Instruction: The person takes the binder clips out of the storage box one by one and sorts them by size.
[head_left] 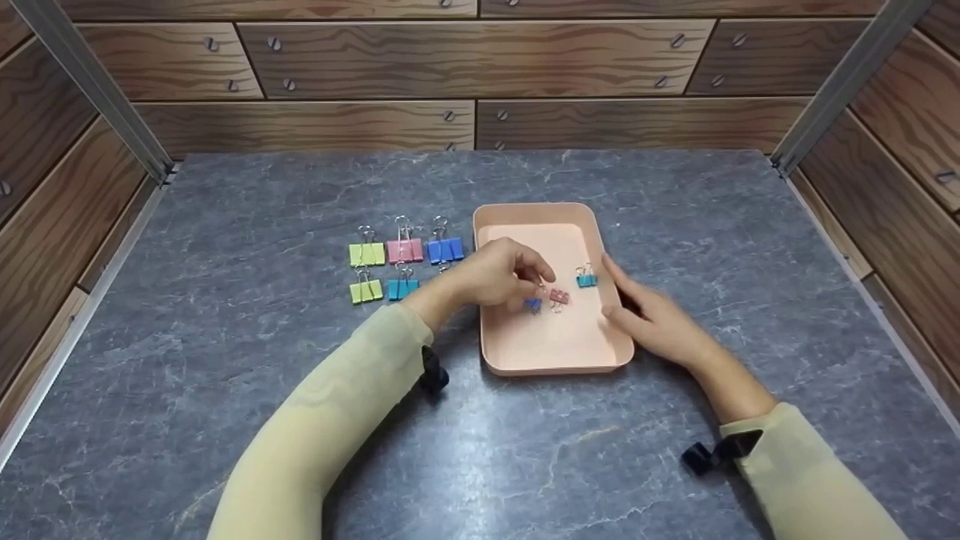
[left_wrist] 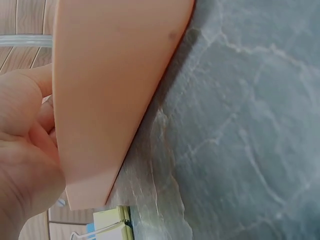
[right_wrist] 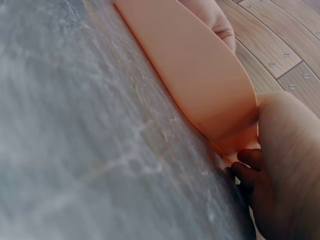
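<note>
My left hand [head_left: 499,274] reaches over the left rim of a shallow pink tray [head_left: 555,352], fingers bent down towards its floor. Close by its fingertips lie a small blue binder clip [head_left: 533,304] and a small pink binder clip [head_left: 559,296]; I cannot tell whether the fingers pinch a clip. Against the right inner side is a small teal binder clip [head_left: 586,279]. My right hand [head_left: 660,322] holds the tray's right side, the thumb at its rim. In the right wrist view its fingers [right_wrist: 247,167] curl in at the tray's wall.
Left of the tray, larger binder clips stand in two rows: yellow-green [head_left: 367,254], pink [head_left: 405,250] and blue [head_left: 445,250] behind, yellow-green [head_left: 366,291] and teal [head_left: 403,289] in front. My left forearm partly covers the front row. Wood-patterned walls [head_left: 480,60] enclose the grey marbled table [head_left: 525,465].
</note>
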